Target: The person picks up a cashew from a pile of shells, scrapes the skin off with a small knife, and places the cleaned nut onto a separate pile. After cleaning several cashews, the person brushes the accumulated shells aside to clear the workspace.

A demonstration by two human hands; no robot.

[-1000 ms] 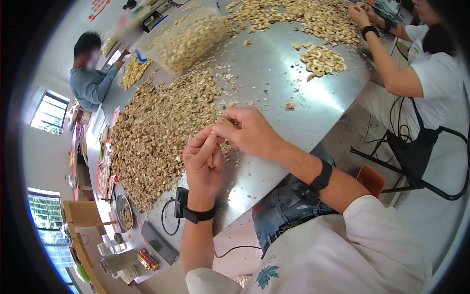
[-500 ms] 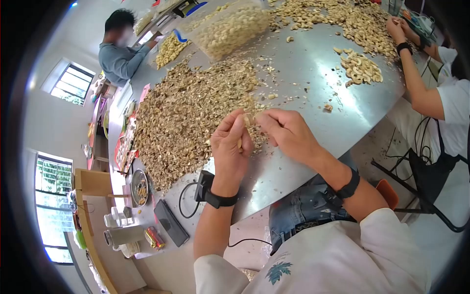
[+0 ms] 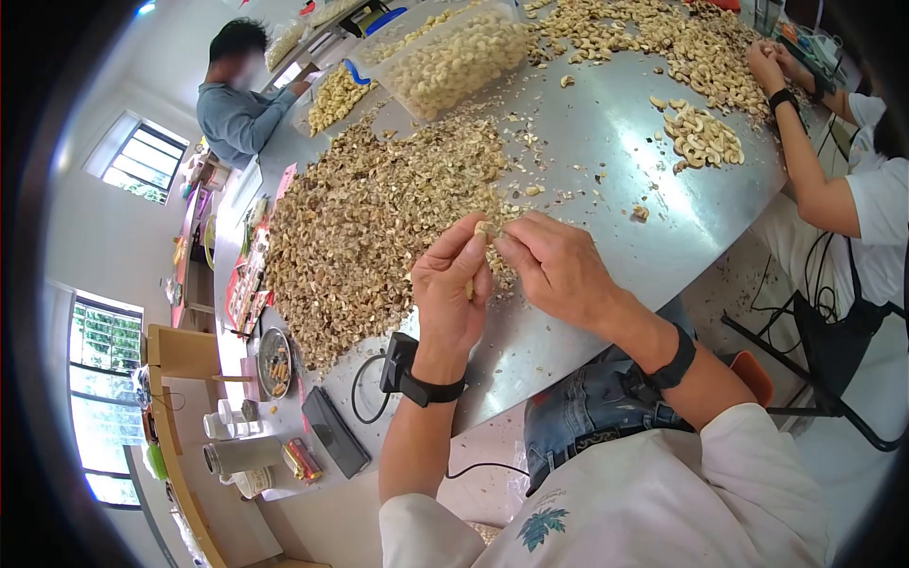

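Observation:
Above the near side of the metal table, my left hand pinches a pale cashew nut between thumb and forefinger. Another pale piece, seemingly a cashew, shows in its curled lower fingers. My right hand is closed, its thumb and forefinger pinched at the right edge of the same nut; the exact contact is too small to make out. Just beyond both hands spreads a big heap of brown skins and nut pieces.
A clear plastic tub of cashews stands behind the heap. A small cashew pile lies to the right. One co-worker sits far left; another's hands work at the right. A phone, bottle and metal dish sit at left.
My right fingertips have stayed close to the left ones, and the cashew nut between them now shows more plainly. The whole view has shifted slightly.

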